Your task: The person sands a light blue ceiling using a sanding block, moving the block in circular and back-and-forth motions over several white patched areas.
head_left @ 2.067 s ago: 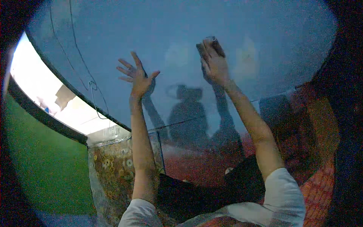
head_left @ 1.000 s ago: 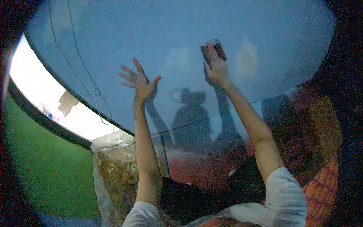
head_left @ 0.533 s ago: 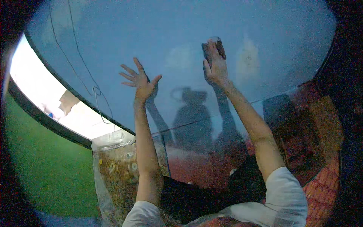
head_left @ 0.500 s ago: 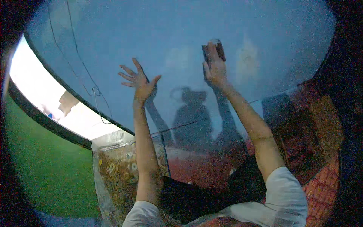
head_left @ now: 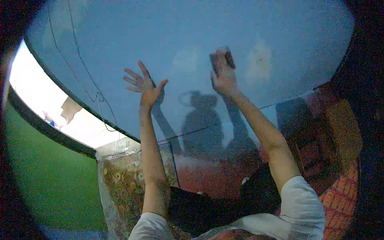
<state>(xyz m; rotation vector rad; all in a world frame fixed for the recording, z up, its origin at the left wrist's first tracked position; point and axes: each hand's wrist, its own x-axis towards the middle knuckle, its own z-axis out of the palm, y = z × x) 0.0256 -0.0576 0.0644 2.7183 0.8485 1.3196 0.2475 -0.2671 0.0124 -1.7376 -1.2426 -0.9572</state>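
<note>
Fingers spread, my left hand (head_left: 146,89) rests against the blue wall (head_left: 152,36) and holds nothing. To its right, my right hand (head_left: 226,81) presses a dark brown rectangular pad (head_left: 230,60) flat to the wall. Its fingers lie over the pad, hiding the middle of it; its exact kind cannot be made out. Just right of the pad is a pale patch (head_left: 260,60) on the wall, and a fainter patch (head_left: 186,60) lies to its left. My shadow falls on the wall between and below my arms.
A thin wire (head_left: 80,56) hangs down the wall at left, looping near a bright opening (head_left: 40,84). Beyond the opening's dark edge is a green wall (head_left: 52,172). Below my left arm lies a patterned cover (head_left: 122,176); a red patterned cloth (head_left: 340,200) is at lower right.
My right hand and the pad have slid slightly down the wall. My left hand stays spread in nearly the same place.
</note>
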